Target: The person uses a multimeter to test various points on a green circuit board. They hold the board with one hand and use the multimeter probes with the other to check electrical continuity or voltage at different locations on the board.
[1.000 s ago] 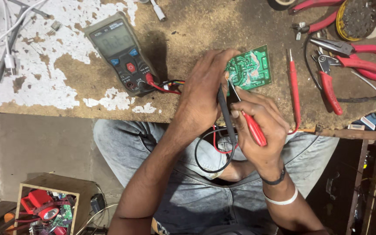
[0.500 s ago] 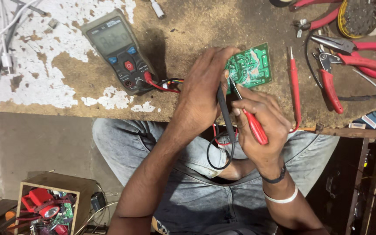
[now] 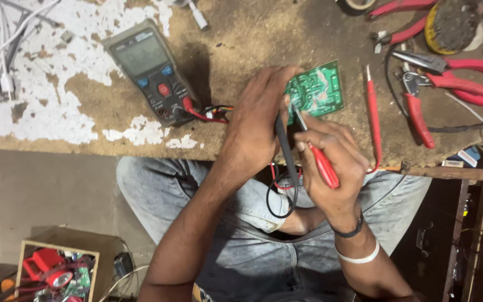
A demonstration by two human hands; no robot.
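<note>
Worn table [image 3: 241,50], multimeter [image 3: 151,70] at 10 o'clock. Left hand [image 3: 255,126] fingers pinch black probe [image 3: 286,151], right hand [image 3: 331,162] fingers grip red probe [image 3: 317,154], both tips on green circuit board [image 3: 315,89]; probing underway.

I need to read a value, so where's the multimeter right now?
In the head view the multimeter lies on the workbench, upper left, left of the left hand and the green circuit board.

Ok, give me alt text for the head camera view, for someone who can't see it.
Seen from above, a seated person presses a black probe in the left hand and a red probe in the right hand onto a green circuit board. A grey multimeter and red-handled pliers lie on the worn workbench.
</note>
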